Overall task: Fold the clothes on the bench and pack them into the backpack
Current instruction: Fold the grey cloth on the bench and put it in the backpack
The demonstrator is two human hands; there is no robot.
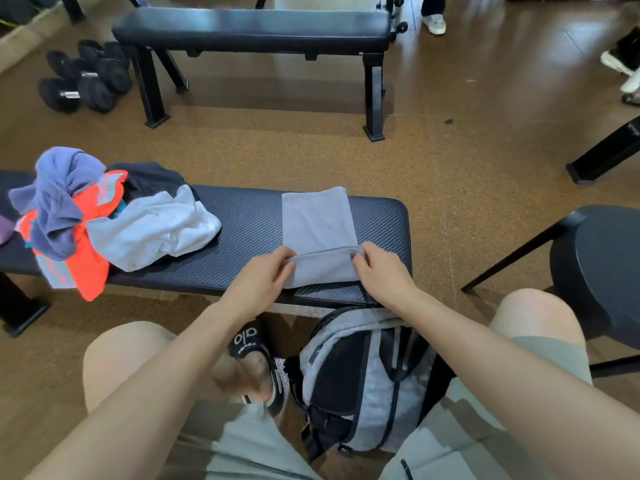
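Black padded textured bench [242, 230] carries a loose clothes heap [114, 220] (left end). Grey-and-black fabric backpack [360, 379] stands below. Grey folded cloth [317, 223] lies right; left hand [259, 282] and right hand [384, 277] pinch its near fold

One head-worn wide-angle view, looking forward and down

The camera sits on the seated person's head, close above both forearms and knees, facing the near desk [242, 223] that crosses the frame. The backpack [360, 372] lies almost straight below the lens, between the legs. Farther off, toward the top edge, a second bench [252, 27] and dumbbells [86, 76] appear, curved by the lens.
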